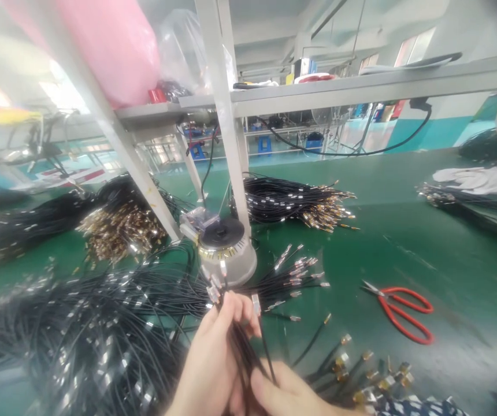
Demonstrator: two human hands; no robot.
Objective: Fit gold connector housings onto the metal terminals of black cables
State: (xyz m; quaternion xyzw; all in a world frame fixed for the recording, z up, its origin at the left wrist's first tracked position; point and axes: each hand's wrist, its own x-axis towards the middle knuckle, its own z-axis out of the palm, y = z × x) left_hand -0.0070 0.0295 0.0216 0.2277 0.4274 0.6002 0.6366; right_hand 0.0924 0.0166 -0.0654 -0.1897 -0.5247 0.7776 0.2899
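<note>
My left hand [218,352] is closed around a bunch of black cables [242,349], whose shiny metal connector ends poke out above the fingers. Just below and to the right, my right hand [285,387] grips the same cables with the thumb pressed on them. One cable with a flat silver end [256,305] stands a little apart from the bunch. Behind the hands is a round light-grey device with a black top [226,248]. Loose cables with silver ends [296,271] fan out beside it. More cables with gold-coloured ends [344,364] lie close to my right forearm.
Red-handled scissors [407,312] lie on the green table [404,242] at right. A large heap of black cables [101,341] covers the left. Further bundles [292,202] lie behind. White shelf posts [226,115] rise from the table. A white glove [482,180] rests at far right.
</note>
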